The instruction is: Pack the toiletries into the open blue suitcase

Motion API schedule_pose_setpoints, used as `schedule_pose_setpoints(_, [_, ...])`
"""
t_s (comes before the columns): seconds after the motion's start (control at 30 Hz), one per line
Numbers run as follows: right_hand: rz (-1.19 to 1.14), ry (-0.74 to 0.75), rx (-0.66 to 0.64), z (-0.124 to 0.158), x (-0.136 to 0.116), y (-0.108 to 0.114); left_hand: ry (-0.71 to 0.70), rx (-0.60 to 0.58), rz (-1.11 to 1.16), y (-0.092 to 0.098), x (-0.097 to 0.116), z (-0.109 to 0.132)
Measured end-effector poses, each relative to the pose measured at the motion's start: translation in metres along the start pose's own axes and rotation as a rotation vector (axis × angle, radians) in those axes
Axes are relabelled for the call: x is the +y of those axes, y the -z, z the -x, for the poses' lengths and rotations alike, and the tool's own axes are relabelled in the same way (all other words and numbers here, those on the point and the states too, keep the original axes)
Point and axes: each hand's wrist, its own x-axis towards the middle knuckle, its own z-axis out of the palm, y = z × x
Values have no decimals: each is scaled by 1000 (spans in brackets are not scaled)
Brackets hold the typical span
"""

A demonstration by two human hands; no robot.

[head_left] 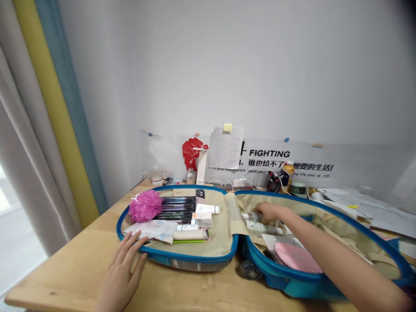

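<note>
An open blue suitcase (208,250) with a beige lining lies on the table. My left hand (125,264) has its fingers spread, the tips at the front left rim of the left half, beside a white packet (156,229). Inside that half are a pink bath puff (146,206), several packaged toothbrushes (178,208) and several white tubes (208,209). My right hand (269,212) reaches into the right half, fingers closed on a small clear bottle (251,216). Just in front of it lies another bottle (263,227). A pink oval item (297,256) is nearer me, partly behind my forearm.
The wooden table (74,247) extends to the left of the suitcase. Behind it stand a white lamp-like stand (202,167), a yellow bottle (287,173) and a green jar (298,189), with cables between. Papers (360,210) lie at the back right. A curtain (26,130) hangs left.
</note>
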Motion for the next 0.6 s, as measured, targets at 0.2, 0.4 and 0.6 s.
schedule_pose_setpoints(0.2, [-104, -55, 167, 36, 13, 35, -5, -4, 5, -1, 0, 1])
schedule_pose_setpoints(0.4, [-250, 117, 416, 53, -42, 77, 16, -12, 31, 1, 2, 0])
schedule_pose_setpoints(0.6, [-218, 496, 291, 16, -193, 57, 13, -23, 13, 2, 1, 1])
